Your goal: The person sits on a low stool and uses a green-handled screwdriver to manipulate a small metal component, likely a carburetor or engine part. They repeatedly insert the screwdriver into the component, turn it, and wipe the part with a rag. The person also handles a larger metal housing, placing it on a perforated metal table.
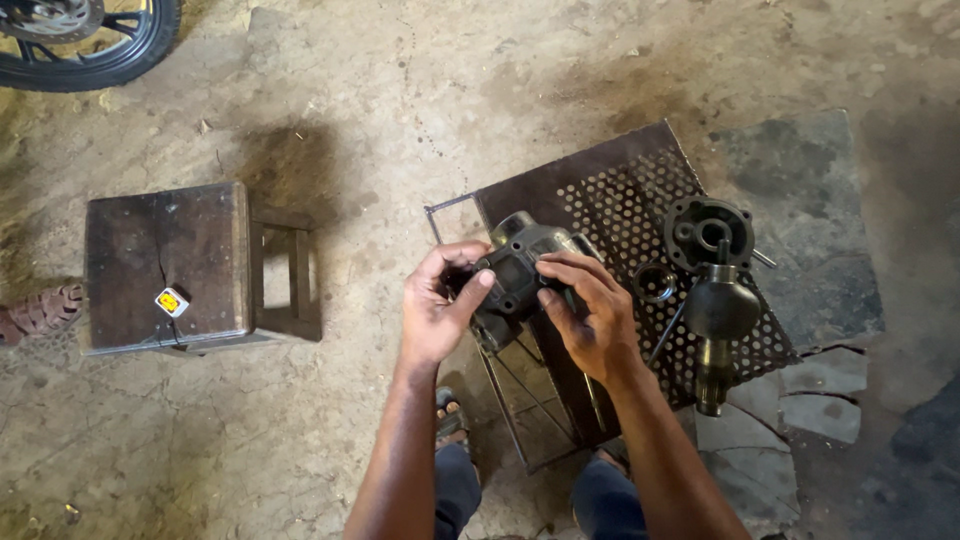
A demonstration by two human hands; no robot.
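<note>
1. Grey cast-metal housing, blocky with a rounded end [520, 268], sits gripped between both hands above the near edge of a rusty perforated metal sheet [620, 200] on the concrete floor.
2. Left hand [437, 305] clamps the housing's left side, thumb pressed on its front face and fingers curled round behind.
3. Right hand [592, 310] covers the housing's right side, fingers close together and laid over the top, clamped on it.
4. On the sheet, right of the hands, lie a dark round flanged cover with holes [708, 232], a small dark metal ring [655, 282] and a bulbous grey metal part with a splined shaft [718, 325], all apart from the housing.
5. Well off to the left stands a worn dark wooden stool [165, 265] with a small white-and-yellow block [171, 301] on top.
6. A black motorcycle wheel [85, 40] shows at the top left corner.
</note>
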